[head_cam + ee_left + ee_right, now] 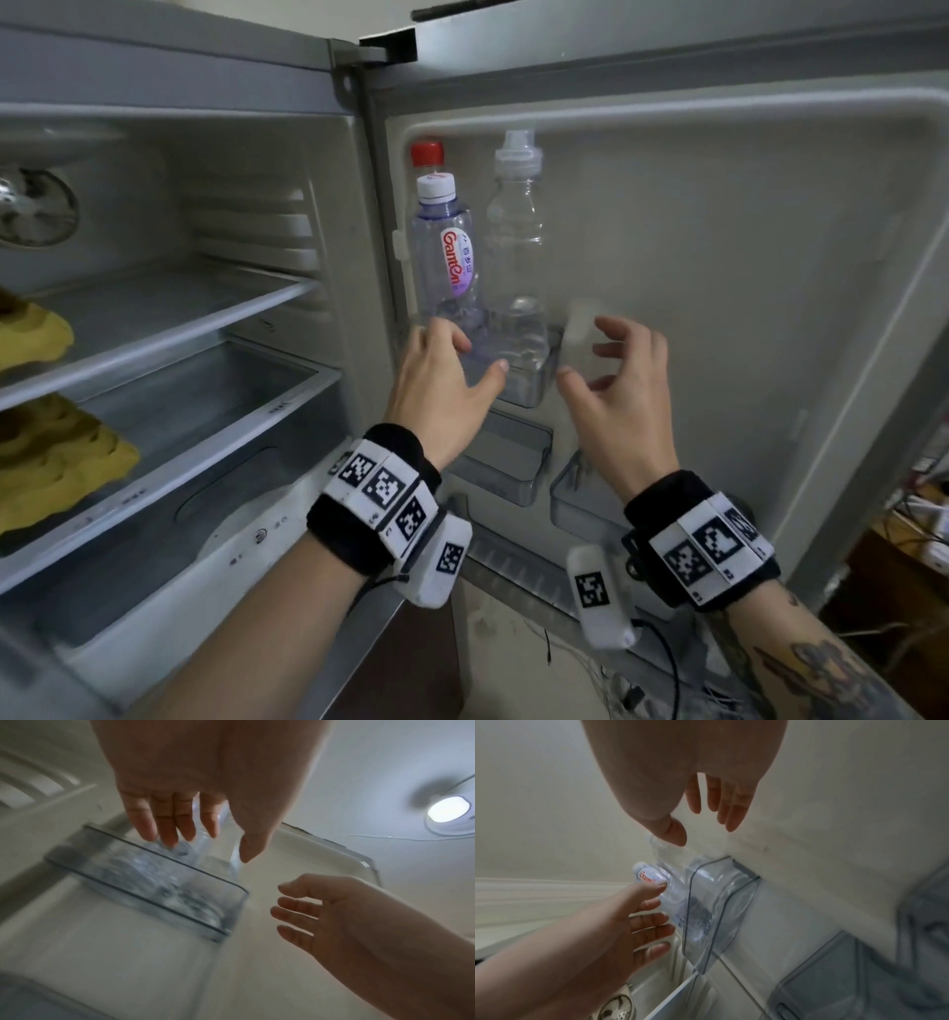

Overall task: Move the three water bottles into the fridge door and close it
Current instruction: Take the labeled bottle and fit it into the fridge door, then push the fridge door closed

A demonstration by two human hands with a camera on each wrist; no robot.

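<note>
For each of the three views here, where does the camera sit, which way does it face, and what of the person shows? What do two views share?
Head: on the head, looking forward and down at the open fridge door; shows both forearms, left hand and right hand.
Left wrist: under the left hand, looking up along the fingers at the door bin and a ceiling lamp; right hand too.
Right wrist: under the right hand, facing the bin; left hand too.
Shared: all show the bin holding the bottles.

Yellow shoes (pixel 31 334) on the shelves, ceiling lamp (pixel 448 812) lit
</note>
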